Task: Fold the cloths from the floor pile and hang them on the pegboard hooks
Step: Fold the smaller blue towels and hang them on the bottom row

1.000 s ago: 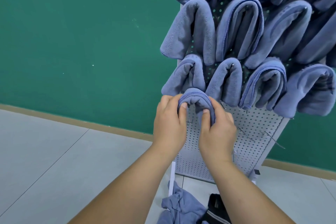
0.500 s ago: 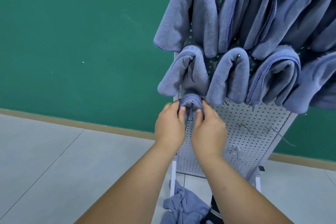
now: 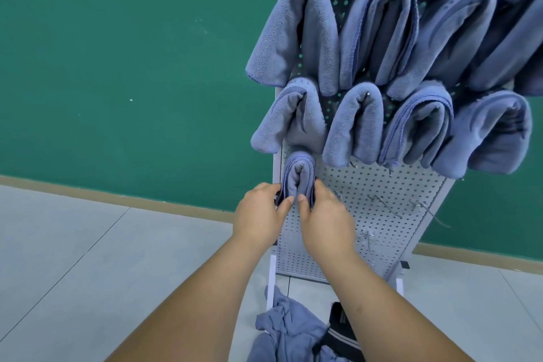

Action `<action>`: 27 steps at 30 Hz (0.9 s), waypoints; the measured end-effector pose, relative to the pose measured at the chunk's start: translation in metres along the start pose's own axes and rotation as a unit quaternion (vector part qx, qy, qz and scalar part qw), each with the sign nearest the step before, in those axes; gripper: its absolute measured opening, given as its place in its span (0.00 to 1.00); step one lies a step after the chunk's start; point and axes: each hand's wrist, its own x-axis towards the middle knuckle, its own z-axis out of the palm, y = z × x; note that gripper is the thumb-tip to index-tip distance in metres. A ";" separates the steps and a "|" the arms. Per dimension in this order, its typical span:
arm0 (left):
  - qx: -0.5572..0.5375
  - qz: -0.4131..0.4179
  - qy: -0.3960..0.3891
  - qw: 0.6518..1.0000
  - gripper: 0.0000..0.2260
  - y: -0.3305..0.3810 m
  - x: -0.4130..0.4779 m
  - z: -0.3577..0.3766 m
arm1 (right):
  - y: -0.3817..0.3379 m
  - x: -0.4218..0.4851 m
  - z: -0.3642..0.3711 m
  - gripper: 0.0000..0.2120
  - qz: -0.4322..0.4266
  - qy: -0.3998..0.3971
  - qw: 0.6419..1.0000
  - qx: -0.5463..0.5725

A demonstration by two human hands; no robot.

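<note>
Both hands, left (image 3: 260,214) and right (image 3: 324,216), pinch a folded cloth (image 3: 297,178) draped over a hook (image 3: 301,168). Next, I think: let go, then fetch from the pile (image 3: 289,329).

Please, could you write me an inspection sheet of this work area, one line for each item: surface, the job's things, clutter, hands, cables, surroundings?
Surface: pale tiled floor; the white pegboard stands on it.
Job's things: folded cloth draped over a lower-left hook; many hung cloths fill the rows above; floor pile of blue cloths at the board's foot; bare hooks to the right.
Clutter: dark striped item beside the pile.
Hands: left hand and right hand both pinch the folded cloth's lower sides.
Cables: nothing seen.
Surroundings: green wall with tan skirting.
</note>
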 end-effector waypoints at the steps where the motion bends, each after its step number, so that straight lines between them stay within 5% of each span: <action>1: 0.004 0.004 -0.008 1.000 0.12 -0.001 -0.004 -0.002 | 0.002 -0.004 -0.002 0.21 -0.002 -0.016 1.000 -0.004; 10: 0.037 -0.044 -0.106 0.993 0.26 -0.005 -0.048 -0.016 | 0.025 -0.052 -0.040 0.29 -0.067 -0.093 0.993 -0.035; 15: 0.069 -0.012 -0.203 0.977 0.21 -0.012 -0.097 -0.009 | 0.053 -0.091 -0.035 0.28 -0.105 -0.194 0.973 -0.069; 22: 0.173 0.057 -0.456 0.871 0.20 -0.027 -0.157 0.039 | 0.124 -0.136 0.004 0.21 -0.145 -0.430 0.860 -0.232; 27: 0.214 0.034 -0.511 0.832 0.22 -0.051 -0.193 0.074 | 0.167 -0.167 0.038 0.19 -0.120 -0.484 0.829 -0.253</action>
